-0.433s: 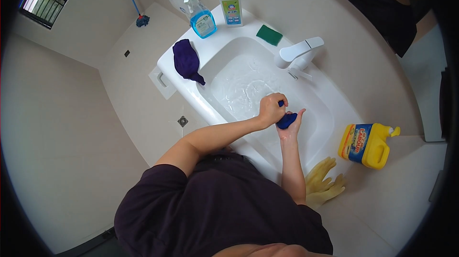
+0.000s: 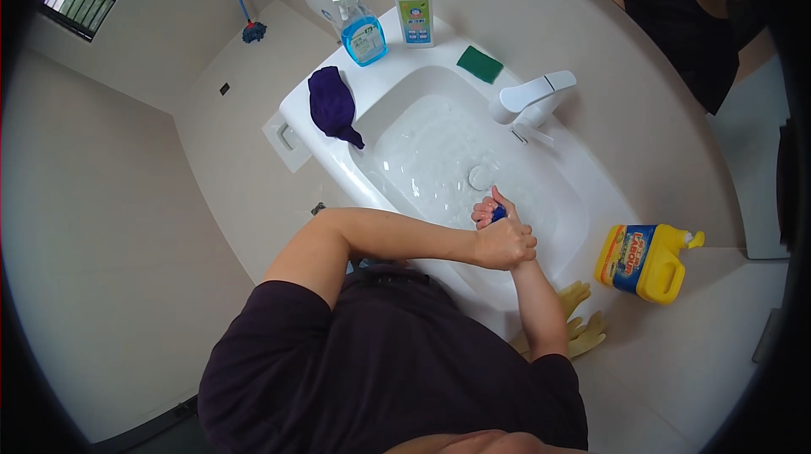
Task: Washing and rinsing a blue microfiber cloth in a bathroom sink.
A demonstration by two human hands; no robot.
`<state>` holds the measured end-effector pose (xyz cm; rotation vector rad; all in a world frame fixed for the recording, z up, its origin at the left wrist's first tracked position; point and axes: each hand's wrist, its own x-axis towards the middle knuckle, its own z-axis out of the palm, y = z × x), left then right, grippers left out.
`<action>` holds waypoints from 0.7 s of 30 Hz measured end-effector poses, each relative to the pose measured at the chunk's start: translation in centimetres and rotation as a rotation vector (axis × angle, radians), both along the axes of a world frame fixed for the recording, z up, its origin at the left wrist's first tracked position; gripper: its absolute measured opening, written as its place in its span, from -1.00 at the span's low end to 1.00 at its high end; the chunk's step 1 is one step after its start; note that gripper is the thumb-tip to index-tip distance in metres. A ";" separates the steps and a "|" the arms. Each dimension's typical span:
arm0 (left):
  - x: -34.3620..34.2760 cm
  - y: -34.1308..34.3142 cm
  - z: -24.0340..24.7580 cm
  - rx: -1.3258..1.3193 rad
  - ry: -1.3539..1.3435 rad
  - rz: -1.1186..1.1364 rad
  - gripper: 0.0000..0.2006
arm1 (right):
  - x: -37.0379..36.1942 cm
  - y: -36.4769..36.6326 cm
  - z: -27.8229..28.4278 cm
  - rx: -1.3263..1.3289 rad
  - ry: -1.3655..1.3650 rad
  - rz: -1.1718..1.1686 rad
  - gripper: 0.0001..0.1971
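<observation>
Both my hands are close together over the near right part of the white sink basin (image 2: 435, 264). A bunched dark blue cloth (image 2: 499, 213) is squeezed between them, with only a small part showing. My right hand (image 2: 490, 206) has its fingers curled round the cloth and its thumb pointing up. My left hand (image 2: 507, 245) is closed in a fist against the lower part of my right hand, the rest of the cloth hidden there. Shallow water and a round drain plug (image 2: 481, 177) lie below them. The white faucet (image 2: 534, 99) stands behind.
On the sink's left rim lies a dark purple cloth (image 2: 332, 103). Along the back are a blue spray bottle (image 2: 364, 38), a white bottle with blue cap (image 2: 415, 15) and a green scouring pad (image 2: 480, 65). At right stand a yellow jug (image 2: 646, 261) and yellow rubber gloves (image 2: 583, 331).
My left hand has moved down over the lower part of my right hand, and my right fingers have curled in. Less of the blue cloth shows. The drain plug has come into sight.
</observation>
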<state>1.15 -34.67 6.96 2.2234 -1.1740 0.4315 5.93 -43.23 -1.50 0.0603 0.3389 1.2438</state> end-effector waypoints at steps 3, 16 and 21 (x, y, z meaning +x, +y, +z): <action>-1.0 -0.1 0.5 0.012 -0.063 -0.090 -0.93 | 1.1 -0.1 2.8 -0.361 -0.126 0.126 -0.64; -2.3 -3.4 -3.9 0.292 -0.245 -0.236 -0.88 | 2.4 -0.1 2.7 -1.046 -1.001 0.578 -0.82; -2.4 -4.1 -5.1 0.347 -0.284 -0.240 -0.88 | 2.6 0.1 1.1 -1.201 -1.195 0.670 -0.81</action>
